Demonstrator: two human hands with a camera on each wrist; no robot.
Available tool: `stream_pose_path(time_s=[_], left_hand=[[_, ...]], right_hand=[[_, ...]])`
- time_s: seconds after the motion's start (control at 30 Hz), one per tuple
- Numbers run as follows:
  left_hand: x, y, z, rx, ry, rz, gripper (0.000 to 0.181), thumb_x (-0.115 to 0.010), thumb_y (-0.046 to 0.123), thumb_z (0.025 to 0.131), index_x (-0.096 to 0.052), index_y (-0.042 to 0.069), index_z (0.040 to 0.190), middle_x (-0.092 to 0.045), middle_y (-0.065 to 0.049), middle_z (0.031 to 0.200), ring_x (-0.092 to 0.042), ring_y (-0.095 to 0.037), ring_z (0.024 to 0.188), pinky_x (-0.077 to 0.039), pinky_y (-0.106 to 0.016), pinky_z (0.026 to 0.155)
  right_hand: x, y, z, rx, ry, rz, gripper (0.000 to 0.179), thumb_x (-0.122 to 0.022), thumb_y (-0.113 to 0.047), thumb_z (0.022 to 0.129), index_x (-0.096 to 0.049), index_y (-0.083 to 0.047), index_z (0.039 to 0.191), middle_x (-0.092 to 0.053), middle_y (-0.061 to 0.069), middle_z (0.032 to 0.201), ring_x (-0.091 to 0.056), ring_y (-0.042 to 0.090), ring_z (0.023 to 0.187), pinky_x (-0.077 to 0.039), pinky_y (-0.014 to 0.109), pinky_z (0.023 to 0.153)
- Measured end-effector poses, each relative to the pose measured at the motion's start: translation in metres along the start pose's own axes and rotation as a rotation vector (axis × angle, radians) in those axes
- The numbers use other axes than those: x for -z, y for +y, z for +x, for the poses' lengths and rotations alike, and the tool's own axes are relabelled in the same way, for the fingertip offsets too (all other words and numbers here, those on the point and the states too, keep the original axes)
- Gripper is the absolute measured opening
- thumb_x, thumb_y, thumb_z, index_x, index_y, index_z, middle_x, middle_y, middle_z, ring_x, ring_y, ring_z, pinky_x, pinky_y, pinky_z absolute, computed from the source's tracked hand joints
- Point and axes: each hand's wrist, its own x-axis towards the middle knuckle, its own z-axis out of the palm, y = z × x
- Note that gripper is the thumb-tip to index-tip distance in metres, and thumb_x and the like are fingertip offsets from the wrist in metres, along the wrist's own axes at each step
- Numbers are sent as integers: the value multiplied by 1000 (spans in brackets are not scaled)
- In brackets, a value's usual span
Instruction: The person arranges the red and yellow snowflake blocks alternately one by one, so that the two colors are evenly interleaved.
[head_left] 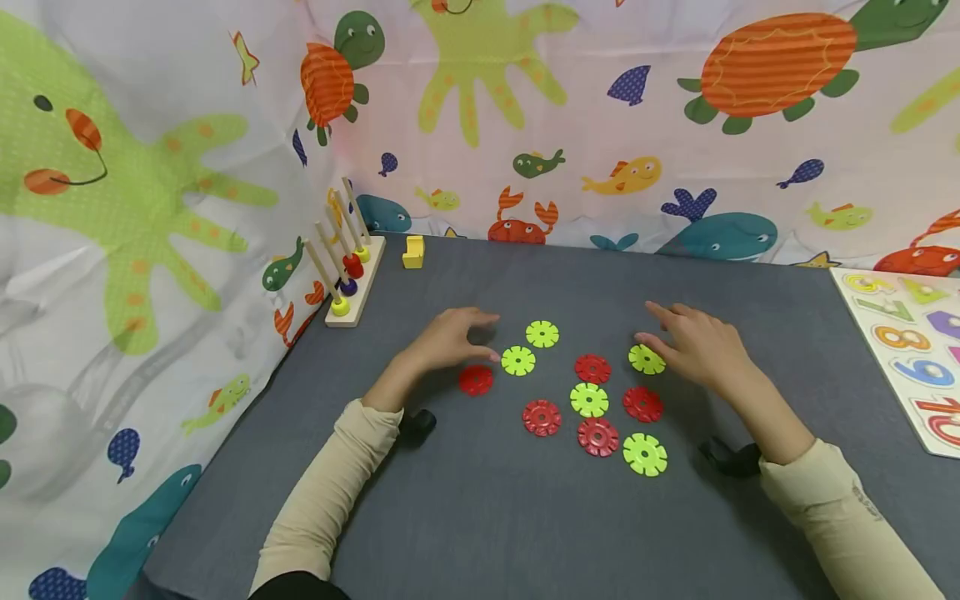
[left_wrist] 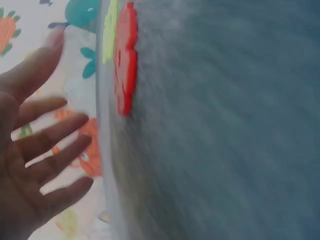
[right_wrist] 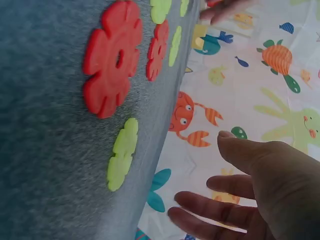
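Note:
Several red and yellow-green notched plastic discs lie flat and apart on the grey table. My left hand point(head_left: 450, 337) hovers at the left of the group, nearest a red disc point(head_left: 476, 380) and a yellow-green disc point(head_left: 518, 361). Its fingers are spread with nothing between them, as the left wrist view also shows. On the right side, my right hand point(head_left: 701, 346) hangs beside another yellow-green disc point(head_left: 647, 359), thumb partly over it in the head view. The right wrist view shows these fingers point(right_wrist: 220, 210) extended and holding nothing. Nearer the front lies a red disc point(head_left: 597, 437).
A wooden peg stacker point(head_left: 363, 287) with coloured beads stands at the back left, beside a small yellow block point(head_left: 413, 252). A number puzzle board point(head_left: 885, 350) lies at the right edge. A curtain point(head_left: 465, 183) printed with sea animals borders the table's back and left.

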Motion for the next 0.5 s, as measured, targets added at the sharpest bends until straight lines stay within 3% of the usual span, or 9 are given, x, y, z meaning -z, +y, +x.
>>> stream_pose_path(time_s=[0.2,0.37,0.5], left_hand=[[3,-24,-16,-46,-128,-176,64,-83,34,65,-61,16,122,-58,-4,105,-47,-18,97,-38,-35,86],[3,-33,-23,-108,-220,-211,65,-84,32,63,-61,18,123,-54,-2,107,-41,-17,101,-34,-36,91],[2,-36,-26,-123,-253,-191,65,-83,32,64,-60,19,124,-52,-1,108,-39,-16,104,-33,-37,93]], right_hand=[[-1,-11,17,88,39,36,54,-64,-34,85,-53,-5,128,-62,16,89,-58,23,69,-43,33,48],[-7,-24,32,115,2,59,56,-67,-34,83,-53,-7,129,-60,11,83,-52,18,62,-35,27,46],[-11,-34,44,147,-47,92,58,-67,-36,82,-52,-8,130,-58,11,82,-48,16,60,-32,26,45]])
